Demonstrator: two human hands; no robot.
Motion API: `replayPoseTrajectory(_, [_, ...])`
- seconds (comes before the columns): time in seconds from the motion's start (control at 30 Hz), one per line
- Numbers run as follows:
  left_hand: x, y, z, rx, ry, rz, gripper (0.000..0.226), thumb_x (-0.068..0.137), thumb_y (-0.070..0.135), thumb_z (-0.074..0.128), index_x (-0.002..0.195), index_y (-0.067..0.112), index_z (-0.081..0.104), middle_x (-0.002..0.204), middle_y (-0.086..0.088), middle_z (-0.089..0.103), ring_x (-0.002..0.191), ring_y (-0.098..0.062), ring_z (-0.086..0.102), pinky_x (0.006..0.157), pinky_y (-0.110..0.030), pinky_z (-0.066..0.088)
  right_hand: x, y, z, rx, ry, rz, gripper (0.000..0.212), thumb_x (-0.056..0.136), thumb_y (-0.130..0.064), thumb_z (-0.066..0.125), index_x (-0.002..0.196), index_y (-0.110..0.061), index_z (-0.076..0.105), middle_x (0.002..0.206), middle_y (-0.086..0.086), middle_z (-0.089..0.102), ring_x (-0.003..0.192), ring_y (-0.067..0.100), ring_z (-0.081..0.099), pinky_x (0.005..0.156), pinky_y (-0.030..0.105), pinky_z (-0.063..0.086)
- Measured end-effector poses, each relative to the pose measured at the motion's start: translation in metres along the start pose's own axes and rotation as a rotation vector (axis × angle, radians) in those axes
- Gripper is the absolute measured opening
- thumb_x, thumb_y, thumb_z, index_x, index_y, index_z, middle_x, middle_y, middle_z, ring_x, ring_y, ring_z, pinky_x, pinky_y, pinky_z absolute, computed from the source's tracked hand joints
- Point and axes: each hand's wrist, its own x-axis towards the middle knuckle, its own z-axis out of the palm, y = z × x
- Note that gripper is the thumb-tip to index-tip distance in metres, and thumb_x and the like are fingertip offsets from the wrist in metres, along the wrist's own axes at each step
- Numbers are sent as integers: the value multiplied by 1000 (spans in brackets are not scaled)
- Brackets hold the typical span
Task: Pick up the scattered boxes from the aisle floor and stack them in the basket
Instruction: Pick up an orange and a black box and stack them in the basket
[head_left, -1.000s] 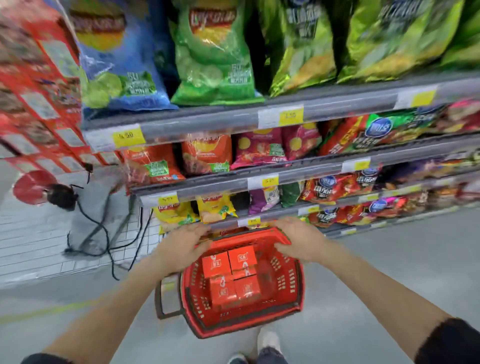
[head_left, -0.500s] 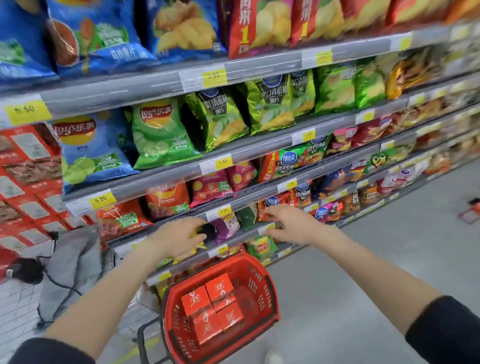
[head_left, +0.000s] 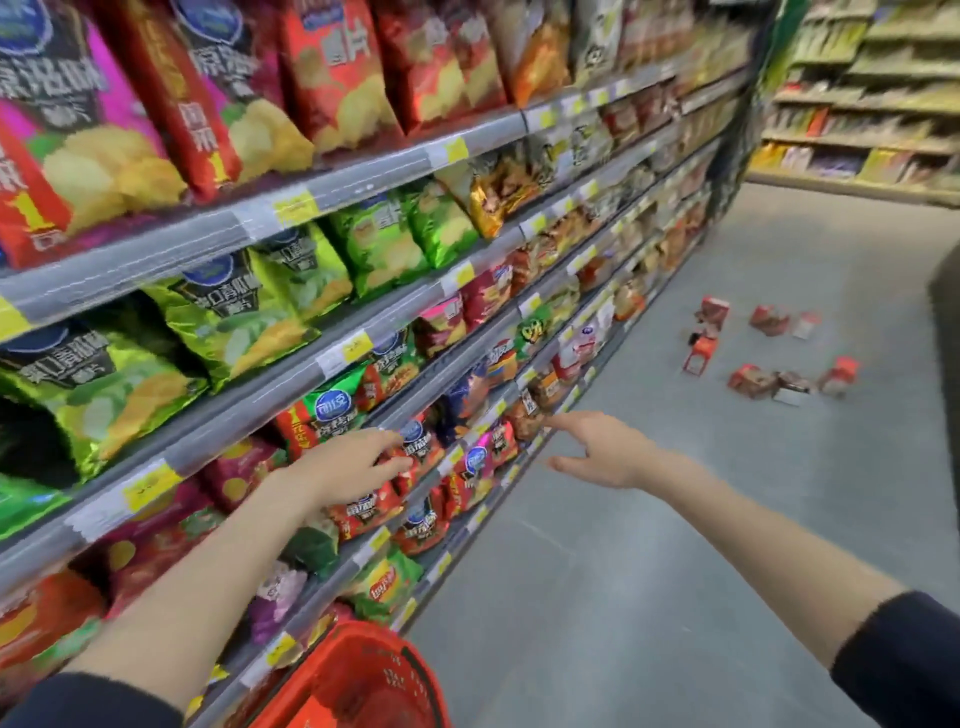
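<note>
Several small red boxes (head_left: 769, 353) lie scattered on the grey aisle floor, far ahead at the right. The red plastic basket (head_left: 358, 675) stands on the floor at the bottom edge, below my arms; only its far rim shows, and its contents are mostly cut off. My left hand (head_left: 353, 467) hovers in front of the lower snack shelves, fingers apart and holding nothing. My right hand (head_left: 602, 452) stretches forward over the floor, fingers spread and empty, well short of the boxes.
A long shelf unit (head_left: 363, 322) packed with crisp bags runs along the left. Another shelf wall (head_left: 862, 104) closes the aisle at the far right. A dark object (head_left: 945, 291) juts in at the right edge. Grey floor (head_left: 675, 545) stretches between me and the boxes.
Both hands have left the basket rim and risen. The view has swung up and right, so the basket dropped to the bottom edge and the scattered boxes came into sight.
</note>
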Motion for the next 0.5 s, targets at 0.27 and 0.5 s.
replayPoseTrajectory(0.27, [153,156,-31,-38,-39,172,67,87,62,33,121,9,53,124,-9,58,112,-26,54,95,-40,42,-34,182,-68,13,105,231,54,90,-35,54,135,-7,41,137,14,49,127,26,46,104,32,34])
replayPoseTrajectory(0.5, [265,262,-41,20,-87,348,88,77,79,22,126,10,49,128,-11,55,116,-24,51,98,-40,41,-55,304,-103,71,146,417,53,91,-35,52,135,-9,40,139,10,48,128,24,44,101,29,33])
